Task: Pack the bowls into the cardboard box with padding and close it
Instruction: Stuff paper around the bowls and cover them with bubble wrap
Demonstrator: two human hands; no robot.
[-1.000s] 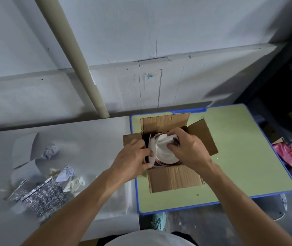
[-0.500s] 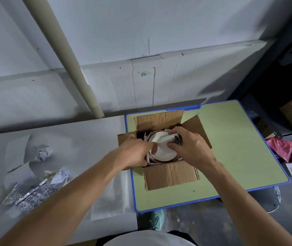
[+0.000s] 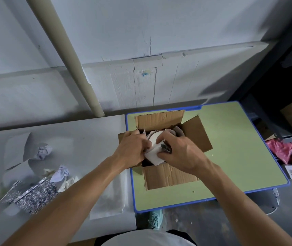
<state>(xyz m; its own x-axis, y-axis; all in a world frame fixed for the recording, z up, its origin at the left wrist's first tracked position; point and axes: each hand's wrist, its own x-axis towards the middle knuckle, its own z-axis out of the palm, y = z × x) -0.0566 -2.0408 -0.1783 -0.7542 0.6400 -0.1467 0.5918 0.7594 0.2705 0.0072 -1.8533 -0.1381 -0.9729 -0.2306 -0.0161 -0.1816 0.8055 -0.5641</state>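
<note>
Between the two hands a fold of the white padding sheet (image 3: 153,155) has come up since half a second ago. It now covers the near part of the bowl (image 3: 155,138), which showed as a fuller disc before.

Both hands sit over the mouth of the one cardboard box (image 3: 168,176), at centre frame on the green bench (image 3: 230,157). The left hand (image 3: 132,148) curls its fingers onto the sheet's left edge. Its grip is closed on the paper, though the fingertips are hidden. The right hand (image 3: 180,153) has its grip pinching the sheet's right edge between thumb and curled fingers.

One bowl can be counted, white, inside the box. A darker arc behind it is too thin to name, and whether more bowls lie beneath cannot be told. A small dark thing under the right fingers is hard to make out. The box has four flaps, all open: three show nearly whole, and the left one lies mostly under the left hand.

At lower left, the grey bench (image 3: 79,135) carries two crumpled balls, one paper ball (image 3: 43,152) above a second paper ball (image 3: 60,174). It also holds one silver patterned sheet (image 3: 33,194) and one clear plastic bag (image 3: 109,197). One pipe (image 3: 67,55) slants across the upper left.

At the right edge one pink bundle (image 3: 281,148) is partly cut off. One teal shoe (image 3: 155,217) peeks out at the bottom.
</note>
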